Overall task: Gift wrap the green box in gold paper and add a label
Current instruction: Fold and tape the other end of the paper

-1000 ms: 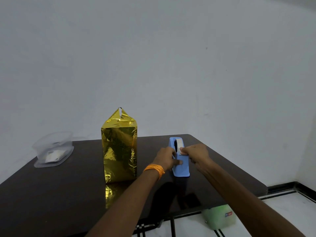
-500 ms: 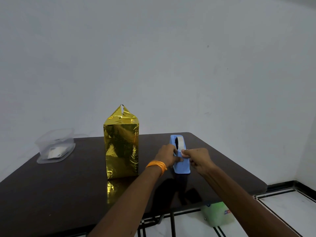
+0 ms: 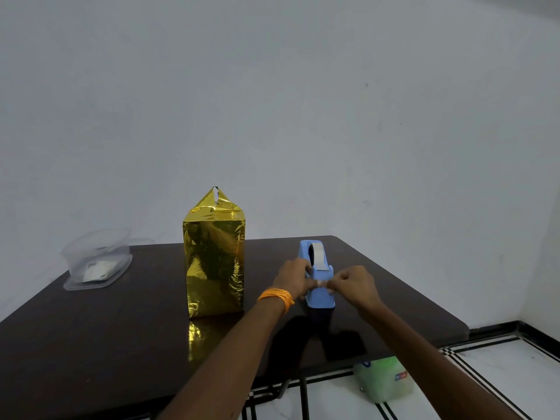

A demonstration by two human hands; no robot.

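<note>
The box wrapped in gold paper (image 3: 214,259) stands upright on the dark table (image 3: 121,334), its top paper folded up to a peak. Right of it sits a blue tape dispenser (image 3: 318,294) with a roll of clear tape. My left hand (image 3: 293,277), with an orange thread at the wrist, holds the dispenser's left side. My right hand (image 3: 353,284) pinches a short strip of tape (image 3: 321,283) pulled out over the dispenser's front end. No green of the box shows.
A clear plastic container (image 3: 97,259) with a white item inside sits at the table's far left. On the tiled floor under the table's right front edge lies a green plastic bag (image 3: 383,381). A white wall stands behind the table.
My right hand has drawn the tape toward me from the roll to the dispenser's front end. My left hand stays on the dispenser.
</note>
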